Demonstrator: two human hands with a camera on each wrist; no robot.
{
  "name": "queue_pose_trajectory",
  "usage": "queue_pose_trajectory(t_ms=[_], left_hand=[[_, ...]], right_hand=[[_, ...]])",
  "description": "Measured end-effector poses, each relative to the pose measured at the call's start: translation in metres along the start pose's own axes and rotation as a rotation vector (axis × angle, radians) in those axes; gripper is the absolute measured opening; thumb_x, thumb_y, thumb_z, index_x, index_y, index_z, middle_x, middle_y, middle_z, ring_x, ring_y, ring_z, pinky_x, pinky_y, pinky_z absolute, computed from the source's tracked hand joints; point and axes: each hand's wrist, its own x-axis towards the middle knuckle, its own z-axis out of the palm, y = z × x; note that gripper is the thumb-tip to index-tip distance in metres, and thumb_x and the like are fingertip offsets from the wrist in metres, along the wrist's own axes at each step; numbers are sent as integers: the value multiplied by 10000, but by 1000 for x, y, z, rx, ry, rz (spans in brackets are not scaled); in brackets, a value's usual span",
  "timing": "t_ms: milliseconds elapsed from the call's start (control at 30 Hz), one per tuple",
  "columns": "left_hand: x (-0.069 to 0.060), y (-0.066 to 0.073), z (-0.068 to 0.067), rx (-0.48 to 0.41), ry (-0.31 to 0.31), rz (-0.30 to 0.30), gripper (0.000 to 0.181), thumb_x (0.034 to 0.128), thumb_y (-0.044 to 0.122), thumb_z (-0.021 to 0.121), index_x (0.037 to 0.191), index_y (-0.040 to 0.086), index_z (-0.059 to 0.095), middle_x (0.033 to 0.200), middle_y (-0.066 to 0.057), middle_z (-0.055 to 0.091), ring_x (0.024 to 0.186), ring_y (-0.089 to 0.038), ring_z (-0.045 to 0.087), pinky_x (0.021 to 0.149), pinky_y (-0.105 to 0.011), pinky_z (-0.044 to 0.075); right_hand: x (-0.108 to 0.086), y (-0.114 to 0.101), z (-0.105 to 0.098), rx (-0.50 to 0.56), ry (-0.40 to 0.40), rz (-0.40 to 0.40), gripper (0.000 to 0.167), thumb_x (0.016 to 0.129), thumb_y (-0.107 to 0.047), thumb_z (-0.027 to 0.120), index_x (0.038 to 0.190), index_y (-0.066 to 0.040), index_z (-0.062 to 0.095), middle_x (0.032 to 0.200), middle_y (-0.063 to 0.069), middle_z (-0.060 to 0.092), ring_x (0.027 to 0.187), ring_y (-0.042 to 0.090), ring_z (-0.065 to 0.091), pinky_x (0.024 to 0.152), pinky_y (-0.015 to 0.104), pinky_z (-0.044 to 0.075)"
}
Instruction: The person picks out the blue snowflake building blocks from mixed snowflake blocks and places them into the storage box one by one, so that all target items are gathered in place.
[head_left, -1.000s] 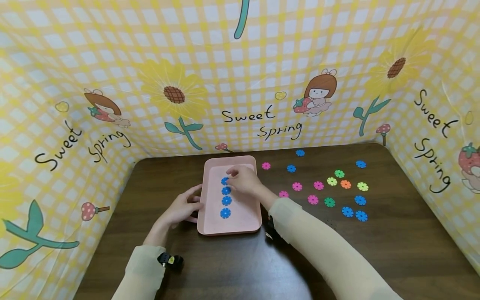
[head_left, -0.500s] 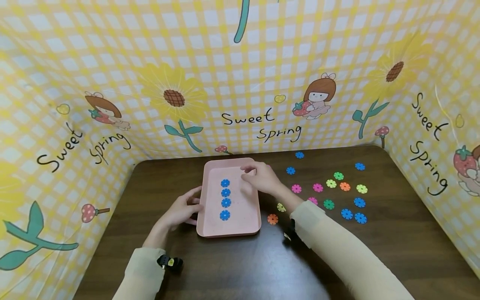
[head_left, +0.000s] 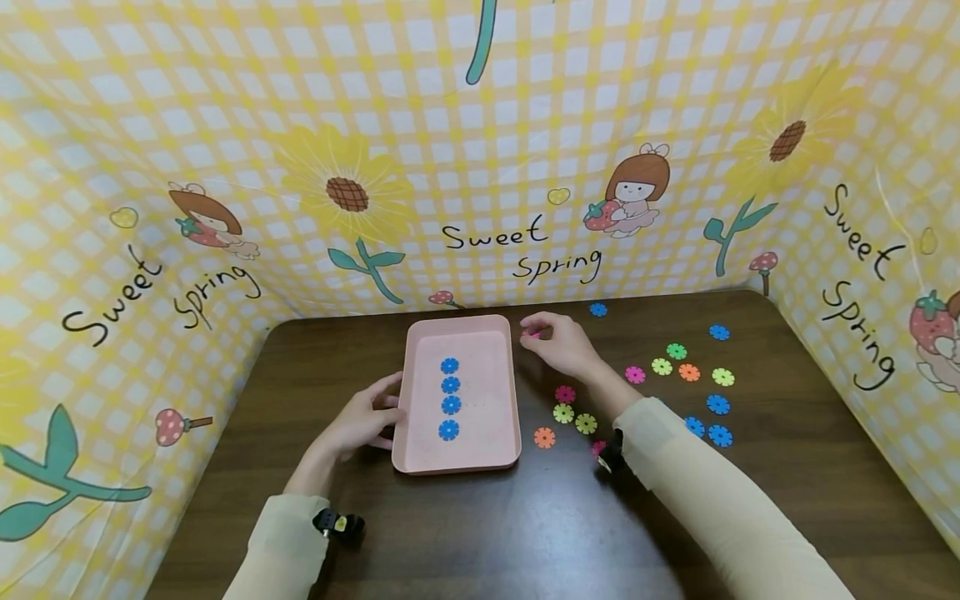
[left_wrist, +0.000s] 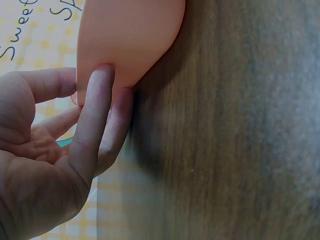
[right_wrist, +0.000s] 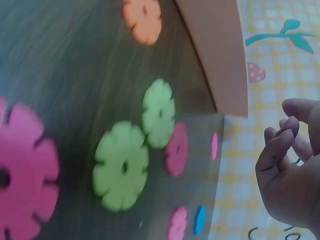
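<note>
The pink tray (head_left: 483, 417) holds several blue flower-shaped discs (head_left: 450, 404) in a column left of its middle. My left hand (head_left: 363, 421) touches the outside of its left wall; the left wrist view shows fingers of the left hand (left_wrist: 65, 145) lying against the tray wall (left_wrist: 130, 40). Beyond the tray's right edge, my right hand (head_left: 566, 346) hovers with thumb and index apart beside a pink disc (head_left: 531, 335). In the right wrist view, a small pink disc (right_wrist: 214, 146) lies apart from the right hand (right_wrist: 295, 165), whose fingers are loosely bent.
Right of the tray, loose discs lie on the dark wooden table (head_left: 450, 533): orange (head_left: 544, 437), yellow-green (head_left: 586, 423), pink (head_left: 634, 374), green (head_left: 676, 351) and blue (head_left: 718, 404). Some are partly covered by the right arm. Yellow checked cloth (head_left: 465, 167) surrounds the table.
My right hand has moved from above the upper blue disc, over the tray's right side, to the table at its right. The left hand and the discs in the tray have stayed put.
</note>
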Motion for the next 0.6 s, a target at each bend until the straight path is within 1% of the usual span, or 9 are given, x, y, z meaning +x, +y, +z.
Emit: queue_pose_trajectory(t_ms=[100,300,433,600], left_hand=[[0,0,1,6,-3,5,705,1013,75,618,1641,175,312,1353,-273,516,1008,-313,685,694,-468,641],[0,0,0,-6,0,-2,699,1016,77,615,1640,179,316,1361,-269,513,1010,-318,682,698,-468,641],[0,1,0,-5,-13,8,700,1022,78,605,1645,154,296,1368,-286,504,1018,-324,683,697,-471,641],[-1,0,0,-8,-6,2,696,1020,81,612,1641,169,311,1360,-275,515,1015,-319,684,697,-473,641]], right_hand=[[-1,8,-7,5,8,8,304,984,-240,734,1250,-96,710,1152,72,712,1146,305,624,914,463,518],[-1,25,-21,-6,25,36,389,990,-241,729,1318,-40,672,1198,120,694,1192,343,604,944,501,513],[-2,36,-30,-22,42,82,422,984,-257,732,1334,-32,659,1205,131,680,1171,334,603,953,500,508],[-5,49,-39,-47,80,153,453,966,-277,749,1333,-26,660,1212,155,667,1151,337,598,978,511,499]])
